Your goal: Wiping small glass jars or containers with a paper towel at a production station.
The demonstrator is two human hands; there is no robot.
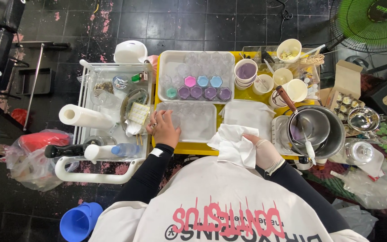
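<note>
— At nine o'clock from the person, what stands on the white cart (pixel 82 175)?

— A paper towel roll (pixel 84 117), a lying plastic bottle (pixel 113 150) and small items I cannot tell apart. A blue cup (pixel 79 220) is on the floor at seven o'clock.

— And the left hand (pixel 163 128)?

— It rests on the left edge of the clear mold tray (pixel 192 121), fingers bent over it, at eleven o'clock. This tray lies on the yellow table (pixel 189 148).

— Behind it?

— At twelve o'clock, a second white tray (pixel 172 58) with pink, blue, green and purple pieces.

— The right hand (pixel 265 152)?

— It wears a pale glove and grips a white cloth (pixel 234 144) at one o'clock. At three o'clock stands a steel pot (pixel 316 130) with a wooden handle.
</note>
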